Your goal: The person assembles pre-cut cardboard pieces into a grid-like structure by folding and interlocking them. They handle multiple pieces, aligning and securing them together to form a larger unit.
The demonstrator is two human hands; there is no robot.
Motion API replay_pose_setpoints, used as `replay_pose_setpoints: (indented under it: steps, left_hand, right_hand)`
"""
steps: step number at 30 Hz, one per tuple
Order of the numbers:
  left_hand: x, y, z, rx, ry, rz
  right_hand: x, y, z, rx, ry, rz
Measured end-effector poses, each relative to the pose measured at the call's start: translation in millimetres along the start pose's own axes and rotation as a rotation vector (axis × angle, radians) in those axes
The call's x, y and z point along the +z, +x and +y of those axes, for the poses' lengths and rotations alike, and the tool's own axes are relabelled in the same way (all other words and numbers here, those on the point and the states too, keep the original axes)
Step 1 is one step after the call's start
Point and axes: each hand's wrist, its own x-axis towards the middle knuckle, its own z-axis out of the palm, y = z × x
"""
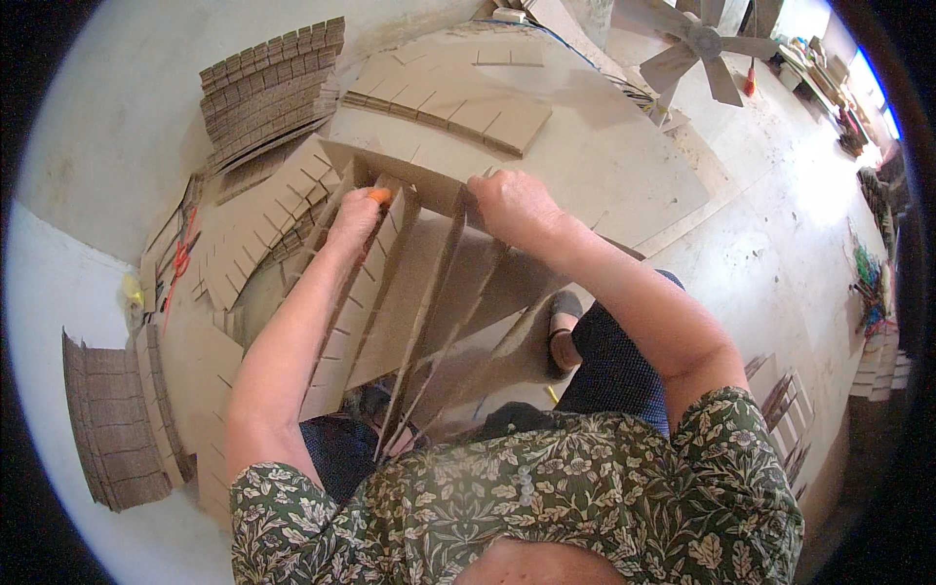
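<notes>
Long slotted cardboard strips [395,283] fan out in front of me, running from near my body to a cross strip. That cardboard cross strip [437,189] stands on edge across their far ends. At its left part, my left hand [353,222] is closed on the end of a slotted strip, with something orange [379,196] at its fingertips, perhaps a finger cover. My right hand [517,207] pinches the right end of the cross strip, its fingers curled and partly hidden. Where the strips meet inside the slots is too small to make out.
A stack of slotted cardboard [448,102] lies beyond my hands. Bundled cardboard dividers [273,93] stand at the far left, others [117,424] at the near left. Loose slotted sheets [249,239] lie left of my arm. A fan [704,44] stands at the far right.
</notes>
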Motion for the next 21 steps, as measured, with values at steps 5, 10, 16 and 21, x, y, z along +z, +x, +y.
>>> replay_pose_setpoints:
  steps: [5,10,16,21]
  left_hand:
    - [2.7,-2.8,5.1,0.121,0.062,-0.035]
    - [-2.6,-17.4,9.1,0.576,0.589,0.466]
    - [-23.5,-24.3,2.1,0.539,1.044,0.721]
    - [-64.1,-4.5,10.7,0.2,0.083,0.107]
  right_hand:
    - [1.3,2.3,1.2,0.007,-0.024,-0.009]
    - [2.2,11.4,8.6,0.021,-0.04,-0.005]
    - [-11.7,8.5,16.4,0.037,-0.005,-0.033]
    - [-19.0,-2.0,16.6,0.093,-0.023,-0.051]
